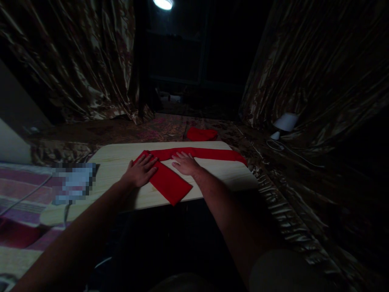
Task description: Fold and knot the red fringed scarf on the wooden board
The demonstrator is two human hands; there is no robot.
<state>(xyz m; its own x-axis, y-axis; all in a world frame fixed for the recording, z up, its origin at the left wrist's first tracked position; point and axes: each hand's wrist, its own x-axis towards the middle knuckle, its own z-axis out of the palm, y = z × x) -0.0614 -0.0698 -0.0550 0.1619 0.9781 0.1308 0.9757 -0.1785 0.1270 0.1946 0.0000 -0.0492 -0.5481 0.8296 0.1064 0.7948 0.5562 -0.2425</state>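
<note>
A long strip of red cloth (172, 181) lies on a pale wooden tabletop (118, 153), bent at a sharp fold near its left end. One leg of it runs right and hangs past the table's right edge; the other slants toward the front edge, its tip at the rim. My left hand (141, 170) rests flat on the cloth at the fold, fingers spread. My right hand (185, 163) lies with spread fingers, their tips touching the rear leg of the strip and the palm over bare wood.
Another red cloth bundle (202, 134) sits behind the table. A blurred-out item (74, 182) with a cable lies at the table's left. On the right stands a small white lamp (286, 121). Patterned curtains (100, 61) frame a dark window; a striped bed cover (24, 186) is at left.
</note>
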